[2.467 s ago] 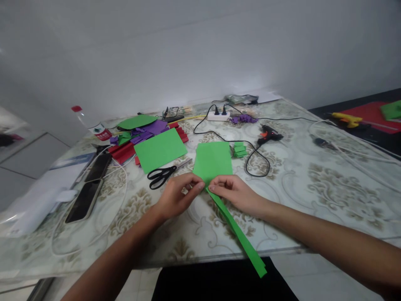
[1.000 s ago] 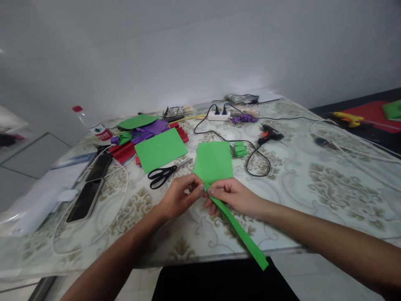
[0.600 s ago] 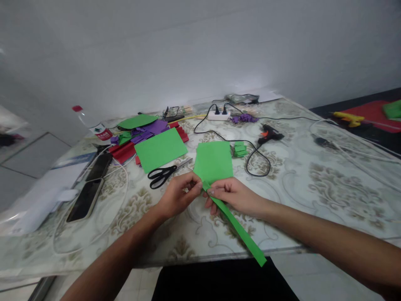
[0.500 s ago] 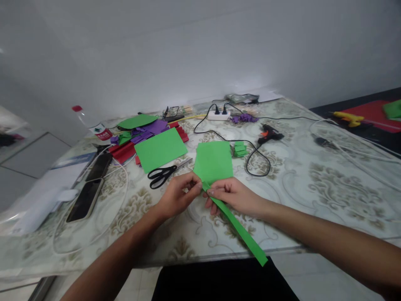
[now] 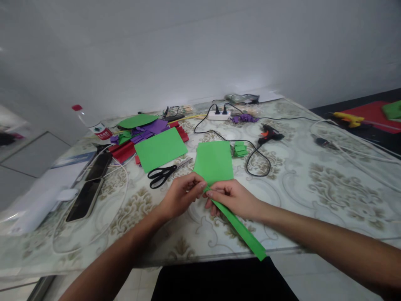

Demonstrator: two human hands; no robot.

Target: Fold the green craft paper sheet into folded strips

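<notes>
Between my two hands is a long folded green paper strip (image 5: 239, 228), its free end hanging toward the table's front edge. My left hand (image 5: 184, 193) pinches the strip's upper end between thumb and fingers. Close beside it, my right hand (image 5: 233, 196) grips the strip just below, thumb on top and fingers underneath. Just beyond the hands lies a green paper sheet (image 5: 214, 159), flat on the table. Black-handled scissors (image 5: 163, 174) rest left of it, blades pointing away to the right. A small stack of green paper pieces (image 5: 240, 149) sits at the sheet's right.
Another green sheet (image 5: 161, 148) overlaps red and purple paper at the left. A black glue gun (image 5: 270, 133) lies at right with its looping cord. Behind stands a white power strip (image 5: 219, 115). A phone (image 5: 85, 200), cables and a bottle (image 5: 97, 125) occupy the left side.
Both hands have shifted very slightly to the right, still on the strip. The strip's free end has risen a little and turned. Everything else on the table lies as before.
</notes>
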